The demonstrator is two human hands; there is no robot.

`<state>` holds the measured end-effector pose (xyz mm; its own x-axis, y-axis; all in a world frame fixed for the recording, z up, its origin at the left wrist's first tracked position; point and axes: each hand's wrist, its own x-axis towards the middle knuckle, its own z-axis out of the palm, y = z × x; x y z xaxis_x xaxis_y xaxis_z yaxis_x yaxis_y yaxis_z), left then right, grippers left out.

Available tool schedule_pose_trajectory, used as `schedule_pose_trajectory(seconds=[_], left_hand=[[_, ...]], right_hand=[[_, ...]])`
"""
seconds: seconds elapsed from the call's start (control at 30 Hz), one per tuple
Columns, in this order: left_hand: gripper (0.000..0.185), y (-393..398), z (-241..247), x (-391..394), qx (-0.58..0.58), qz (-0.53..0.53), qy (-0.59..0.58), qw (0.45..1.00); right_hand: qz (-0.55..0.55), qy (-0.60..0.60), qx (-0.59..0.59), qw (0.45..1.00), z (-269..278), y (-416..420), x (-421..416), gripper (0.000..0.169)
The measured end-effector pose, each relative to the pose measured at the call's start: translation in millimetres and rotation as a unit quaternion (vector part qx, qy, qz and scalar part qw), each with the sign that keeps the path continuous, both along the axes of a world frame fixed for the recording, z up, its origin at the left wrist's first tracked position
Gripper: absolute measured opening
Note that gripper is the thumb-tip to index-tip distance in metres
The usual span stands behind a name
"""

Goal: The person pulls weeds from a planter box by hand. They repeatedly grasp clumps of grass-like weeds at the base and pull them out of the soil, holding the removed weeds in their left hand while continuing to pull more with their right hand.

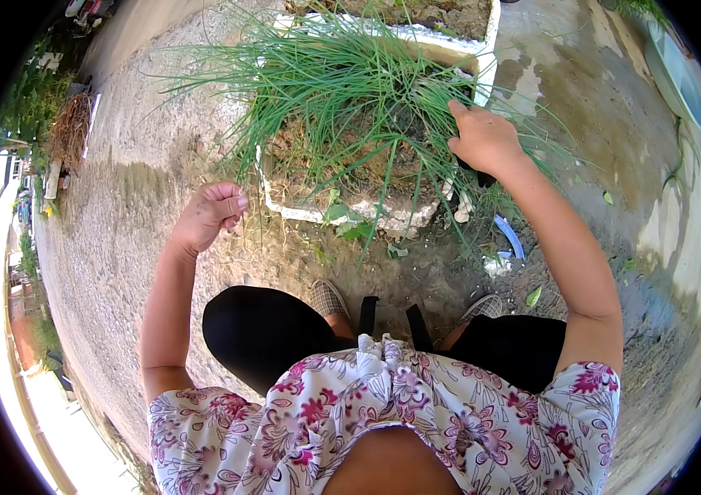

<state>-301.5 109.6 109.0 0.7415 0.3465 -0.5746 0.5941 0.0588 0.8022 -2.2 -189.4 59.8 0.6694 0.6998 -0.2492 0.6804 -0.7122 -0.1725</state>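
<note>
Long, thin green leaves like chives or scallions (325,80) grow thickly from a white foam planter box (301,213) filled with soil, spilling over its sides. My left hand (217,213) is beside the box's near left corner, thumb and fingers pinched together on what looks like a thin stem or root. At the box's right side, my right hand (483,136) touches the leaves, its index finger pointing towards them. A dark object shows partly under that palm; whether the hand grips it is hidden.
A second soil-filled foam box (492,18) adjoins the far side. A curved blue plastic piece (509,236) and white scraps (497,266) lie on the ground near my right foot. A pale green tub (675,74) stands at far right, a pile of dry roots or twigs (70,133) at far left.
</note>
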Motion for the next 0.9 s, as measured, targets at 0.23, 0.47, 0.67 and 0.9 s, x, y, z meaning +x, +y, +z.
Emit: schedule_pose_trajectory(seconds=[0.23,0.47,0.67,0.9], left_hand=[[0.023,12.9,-64.6,-115.6,0.638,-0.294,0.254,0.665],[0.03,-52.2,25.3,0.7,0.176,-0.366,-0.043,0.913],[0.03,-110.3,37.3,135.5,0.199,-0.407,-0.18,0.873],[0.01,-119.8,-75.3,227.4,0.527,-0.319,-0.224,0.755]], right_hand=[[0.01,-0.014,0.033,0.999,3.5,0.4,-5.1,0.039],[0.007,-0.016,0.001,1.0,11.0,8.2,-4.7,0.047],[0.008,-0.055,0.027,0.998,8.8,8.5,-5.1,0.041],[0.004,-0.06,0.055,0.997,18.7,12.6,-12.6,0.054]])
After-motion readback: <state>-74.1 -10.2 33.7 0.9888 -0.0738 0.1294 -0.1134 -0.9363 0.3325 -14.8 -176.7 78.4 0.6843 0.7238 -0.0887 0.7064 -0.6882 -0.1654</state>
